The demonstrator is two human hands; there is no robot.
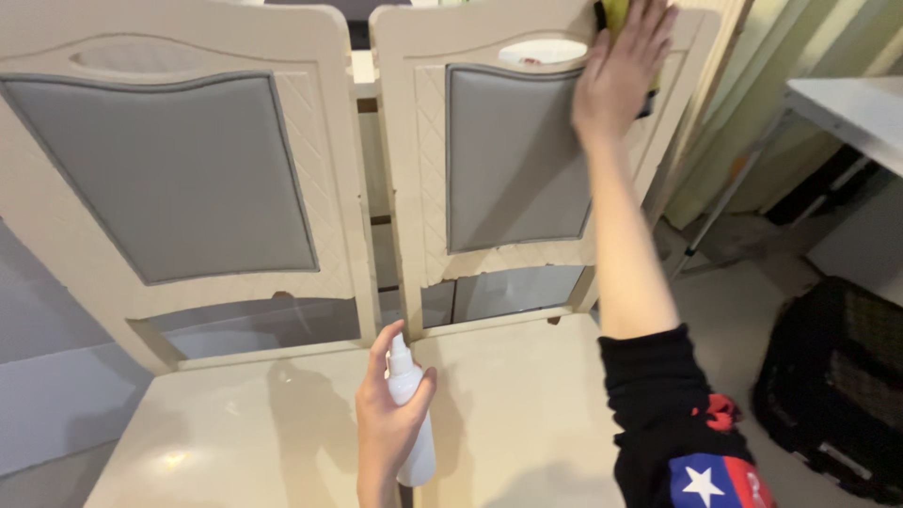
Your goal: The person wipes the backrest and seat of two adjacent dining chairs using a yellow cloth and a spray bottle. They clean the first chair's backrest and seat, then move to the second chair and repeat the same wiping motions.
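My left hand [384,425] holds a small white spray bottle [412,423] upright, low in the view over the cream chair seats. My right hand [619,68] lies flat with fingers spread on a yellow cloth [613,13], pressing it against the upper right of the right chair's backrest [513,155]. That backrest is cream with a grey padded panel. Only a small part of the cloth shows past the hand. A second matching chair backrest [165,169] stands to the left.
The two cream chair seats [245,433] fill the bottom of the view. A white table edge [847,108] juts in at the right, with a dark mesh crate [837,386] on the floor below it. Pale green curtains hang behind.
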